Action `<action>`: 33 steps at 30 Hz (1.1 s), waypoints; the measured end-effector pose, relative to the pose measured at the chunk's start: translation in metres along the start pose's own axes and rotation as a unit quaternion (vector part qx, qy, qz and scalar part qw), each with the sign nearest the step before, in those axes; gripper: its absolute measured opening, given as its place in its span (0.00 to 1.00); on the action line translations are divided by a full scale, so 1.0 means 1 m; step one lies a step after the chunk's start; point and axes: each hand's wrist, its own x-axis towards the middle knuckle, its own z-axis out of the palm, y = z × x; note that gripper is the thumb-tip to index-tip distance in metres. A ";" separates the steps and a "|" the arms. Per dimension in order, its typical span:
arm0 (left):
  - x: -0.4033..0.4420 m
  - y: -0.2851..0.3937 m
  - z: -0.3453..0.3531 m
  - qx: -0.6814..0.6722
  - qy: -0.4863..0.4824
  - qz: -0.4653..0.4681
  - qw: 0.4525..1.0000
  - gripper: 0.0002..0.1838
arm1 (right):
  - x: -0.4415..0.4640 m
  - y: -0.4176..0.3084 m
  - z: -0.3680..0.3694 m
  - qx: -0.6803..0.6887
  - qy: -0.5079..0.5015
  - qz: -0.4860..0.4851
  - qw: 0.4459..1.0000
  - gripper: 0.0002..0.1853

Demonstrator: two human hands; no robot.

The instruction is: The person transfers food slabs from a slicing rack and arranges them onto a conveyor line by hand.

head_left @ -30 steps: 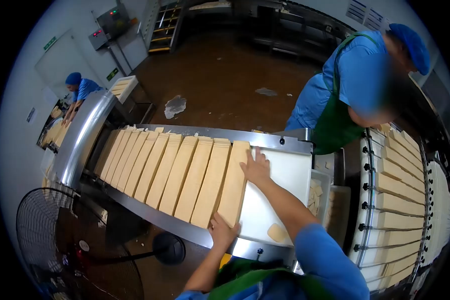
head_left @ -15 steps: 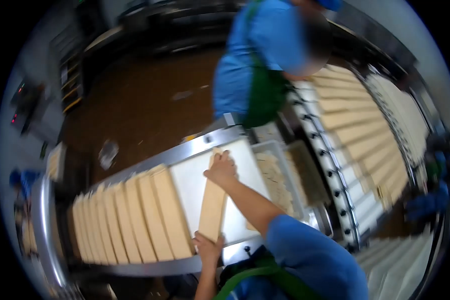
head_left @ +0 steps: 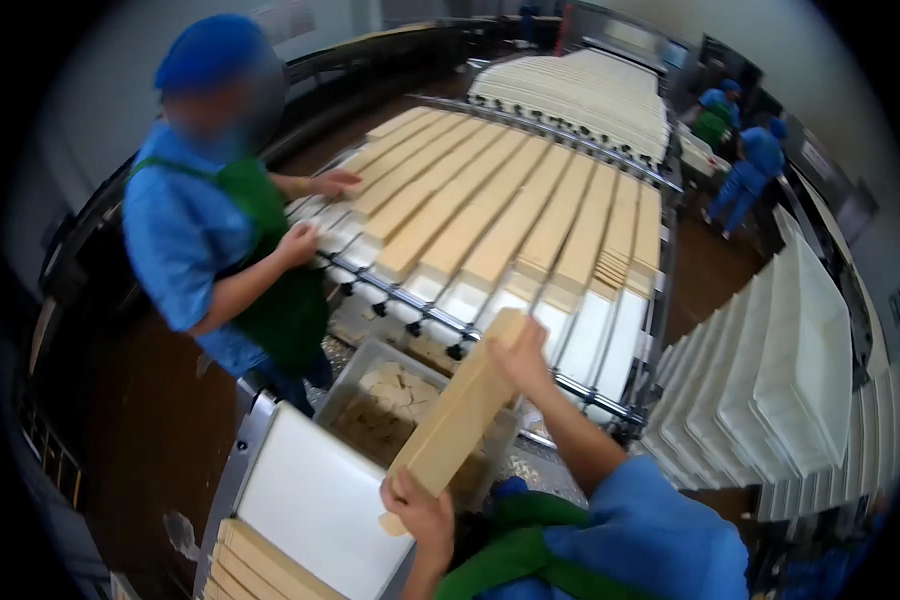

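Note:
A long, pale yellow stack of sheets (head_left: 455, 405) is held between my two hands, tilted above a grey bin (head_left: 360, 370) of broken scraps. Around its lower end curl the fingers of my left hand (head_left: 420, 508). My right hand (head_left: 522, 357) grips the upper end, near the railed edge of the lane conveyor. Long stacks (head_left: 490, 220) like it lie side by side on that conveyor. At the lower left, more stacks (head_left: 255, 570) rest on the first belt, beside its white surface (head_left: 315, 500).
A co-worker (head_left: 230, 200) in a green apron stands at the left, hands at the conveyor's left edge. White trays (head_left: 760, 380) are piled at the right. Black knobs line the metal rail (head_left: 410, 300). Two more people (head_left: 755, 160) are at the back right.
The view has swung right. Both my hands have lifted the stack off the first belt and carried it over the scrap bin towards the lane conveyor.

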 end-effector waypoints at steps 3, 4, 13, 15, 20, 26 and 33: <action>0.003 0.036 0.046 -0.023 -0.017 0.237 0.971 0.33 | 0.054 0.047 -0.105 -0.050 0.037 0.112 0.992 0.39; 0.003 0.049 0.058 -0.078 -0.121 0.257 0.956 0.29 | 0.068 0.073 -0.131 -0.066 0.049 0.129 0.988 0.39; -0.004 0.137 0.140 -0.161 -0.254 0.608 0.734 0.20 | 0.142 0.141 -0.232 -0.342 -0.123 0.120 0.924 0.31; -0.007 0.134 0.161 -0.194 -0.242 0.620 0.721 0.19 | 0.166 0.150 -0.231 -0.400 -0.152 0.075 0.900 0.31; -0.012 0.132 0.198 -0.041 -0.127 0.709 0.692 0.20 | 0.198 0.164 -0.226 -0.399 -0.136 0.137 0.896 0.32; -0.003 0.150 0.202 -0.122 -0.369 0.546 0.742 0.22 | 0.216 0.175 -0.235 -0.371 -0.113 0.110 0.915 0.31; 0.011 0.169 0.224 -0.130 -0.400 0.514 0.747 0.24 | 0.222 0.190 -0.231 -0.428 -0.008 -0.005 0.904 0.24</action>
